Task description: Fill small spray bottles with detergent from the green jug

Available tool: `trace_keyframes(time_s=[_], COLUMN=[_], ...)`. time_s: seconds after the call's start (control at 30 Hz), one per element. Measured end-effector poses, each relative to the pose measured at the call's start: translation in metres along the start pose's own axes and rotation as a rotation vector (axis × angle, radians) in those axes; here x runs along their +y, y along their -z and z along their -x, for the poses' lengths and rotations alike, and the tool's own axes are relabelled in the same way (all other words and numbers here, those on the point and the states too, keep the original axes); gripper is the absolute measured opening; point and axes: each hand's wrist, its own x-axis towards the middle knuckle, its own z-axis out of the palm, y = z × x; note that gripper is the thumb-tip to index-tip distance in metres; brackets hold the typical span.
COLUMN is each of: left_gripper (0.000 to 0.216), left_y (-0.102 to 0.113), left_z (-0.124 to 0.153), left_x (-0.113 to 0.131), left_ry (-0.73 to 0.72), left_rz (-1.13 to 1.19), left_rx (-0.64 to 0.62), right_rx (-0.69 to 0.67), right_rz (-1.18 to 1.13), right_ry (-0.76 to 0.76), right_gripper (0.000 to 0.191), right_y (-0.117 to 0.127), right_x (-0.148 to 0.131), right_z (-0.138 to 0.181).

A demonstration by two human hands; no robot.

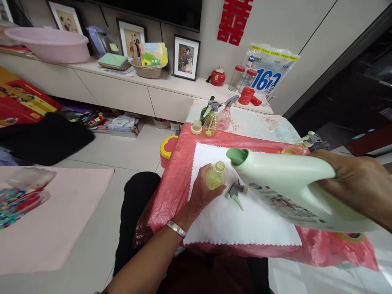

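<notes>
My left hand point(202, 188) is wrapped round a yellow-green see-through spray bottle point(215, 174), which stands uncapped over the white scalloped cloth point(239, 228). In my right hand point(355, 183) is the handle of a large pale green detergent jug point(288, 171). The jug lies tilted almost level, its green spout point(238, 156) pointing left, a little above and to the right of the bottle's open mouth. No stream shows between the two. Beneath the jug, a grey and green spray trigger head point(236, 193) rests on the cloth.
Pink plastic sheeting point(165, 196) covers the table under the cloth. At its far edge stand a yellowish spray bottle point(210, 123), a pink spray bottle point(225, 118) and the jug's likely cap point(196, 127). Another spray bottle point(297, 148) sits behind the jug. A pink-topped table point(61, 228) is at left.
</notes>
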Motion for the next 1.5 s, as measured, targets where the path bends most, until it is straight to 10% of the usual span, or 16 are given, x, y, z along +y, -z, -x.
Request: trace_keyframes(time_s=[0.3, 0.73, 1.07, 1.23, 1.5], left_gripper=[0.076, 0.089, 0.073, 0.072, 0.074], left_y=[0.002, 0.006, 0.005, 0.005, 0.005], left_z=[-0.002, -0.002, -0.002, -0.001, 0.002], left_x=[-0.001, -0.005, -0.007, 0.001, 0.005], left_ry=[-0.041, -0.082, -0.062, -0.053, -0.094], left_rz=[-0.069, -0.143, -0.154, -0.121, -0.094], left_rx=[0.025, -0.026, 0.008, -0.037, -0.105], right_rx=[0.326, 0.637, 0.446, 0.589, 0.066], right_rz=[-0.379, -0.762, -0.636, -0.403, -0.294], right_ry=[-0.257, -0.412, -0.376, -0.353, 0.030], right_gripper=[0.026, 0.021, 0.043, 0.052, 0.024], right_y=[-0.020, -0.159, -0.159, -0.163, -0.206], right_x=[0.017, 0.038, 0.048, 0.032, -0.031], right_z=[-0.008, -0.040, -0.010, 0.054, 0.083])
